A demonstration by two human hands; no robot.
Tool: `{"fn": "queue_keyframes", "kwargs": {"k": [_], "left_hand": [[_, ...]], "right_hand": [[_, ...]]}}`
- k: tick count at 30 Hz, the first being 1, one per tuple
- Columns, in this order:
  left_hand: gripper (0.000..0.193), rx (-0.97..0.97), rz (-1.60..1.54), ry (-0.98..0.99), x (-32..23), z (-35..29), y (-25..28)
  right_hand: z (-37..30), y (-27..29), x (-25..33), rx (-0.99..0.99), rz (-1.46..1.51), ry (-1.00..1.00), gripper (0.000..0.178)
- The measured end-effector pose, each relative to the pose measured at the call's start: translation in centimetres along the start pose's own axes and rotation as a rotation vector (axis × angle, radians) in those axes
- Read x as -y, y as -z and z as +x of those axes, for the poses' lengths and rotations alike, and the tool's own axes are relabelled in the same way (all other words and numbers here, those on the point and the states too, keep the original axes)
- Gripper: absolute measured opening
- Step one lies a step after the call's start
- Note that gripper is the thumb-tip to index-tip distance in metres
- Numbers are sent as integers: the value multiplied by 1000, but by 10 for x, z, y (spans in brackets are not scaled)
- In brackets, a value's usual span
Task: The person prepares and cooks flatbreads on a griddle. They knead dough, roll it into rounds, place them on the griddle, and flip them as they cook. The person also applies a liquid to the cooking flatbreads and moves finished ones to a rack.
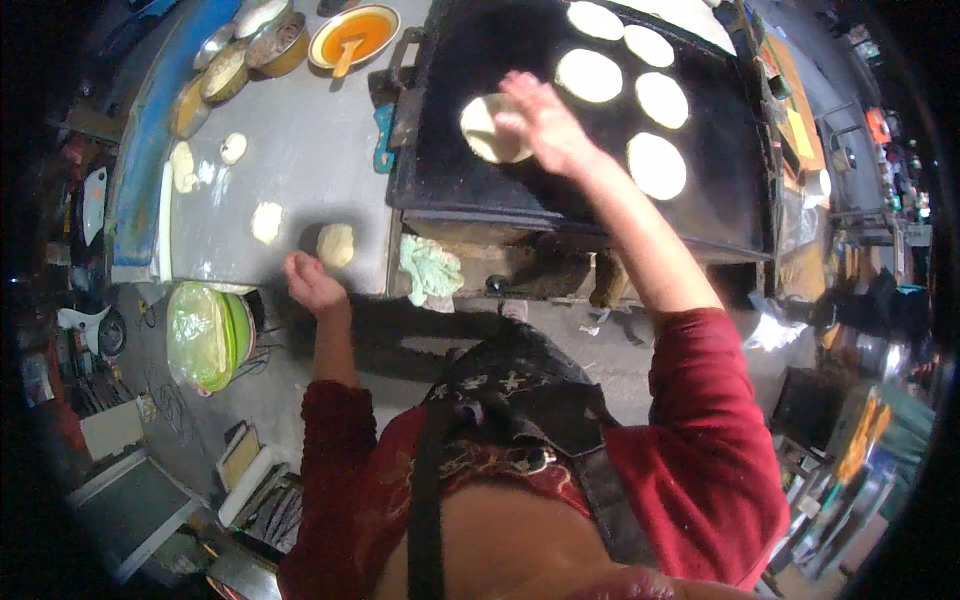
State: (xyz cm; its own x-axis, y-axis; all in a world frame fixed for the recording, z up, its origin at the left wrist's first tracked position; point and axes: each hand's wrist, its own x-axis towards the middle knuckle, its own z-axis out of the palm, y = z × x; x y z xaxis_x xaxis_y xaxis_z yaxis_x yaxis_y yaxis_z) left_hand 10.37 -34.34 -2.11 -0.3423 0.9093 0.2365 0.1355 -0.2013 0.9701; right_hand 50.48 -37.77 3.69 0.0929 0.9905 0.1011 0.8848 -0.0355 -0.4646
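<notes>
The right hand (540,120) is out over the black griddle (520,190), fingers spread flat, laying 1 round tortilla (483,132) down on it. The hand covers part of that tortilla, so it's touching, not pinching.

On the griddle w/ it are 5 more pale tortillas (589,75), all lying flat & apart from each other, toward the far right side. So 6 rounds in all.

The left hand (312,282) sits at the near edge of the grey table (310,140), fingers curled in, just beside 1 dough ball (336,245). Can't tell if it touches the ball or grips anything.

More dough on the table: 1 ball (266,222) to the left, 1 small ball (233,148) further up, & 1 lumpy strip of dough (183,167) near the table's left edge.

At the table's far end: 1 orange bowl of sauce (354,36) w/ a spoon in it, plus approx. 4 metal bowls (277,45) in a row.

1 green cloth (430,270) hangs under the griddle's front edge. 1 green round press (205,335) wrapped in plastic sits by the left hand.
</notes>
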Motion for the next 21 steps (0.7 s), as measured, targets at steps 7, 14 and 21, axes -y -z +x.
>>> {"fn": "queue_keyframes", "kwargs": {"k": [7, 14, 21], "left_hand": [[24, 95, 235, -106, -20, -1, 5], [27, 66, 302, 5, -22, -2, 3], [28, 107, 544, -234, -13, -4, 9]], "right_hand": [[68, -1, -106, -47, -365, -400, 88], [87, -20, -45, 22, -171, 38, 73], [142, 41, -139, -243, -41, -215, 67]]}}
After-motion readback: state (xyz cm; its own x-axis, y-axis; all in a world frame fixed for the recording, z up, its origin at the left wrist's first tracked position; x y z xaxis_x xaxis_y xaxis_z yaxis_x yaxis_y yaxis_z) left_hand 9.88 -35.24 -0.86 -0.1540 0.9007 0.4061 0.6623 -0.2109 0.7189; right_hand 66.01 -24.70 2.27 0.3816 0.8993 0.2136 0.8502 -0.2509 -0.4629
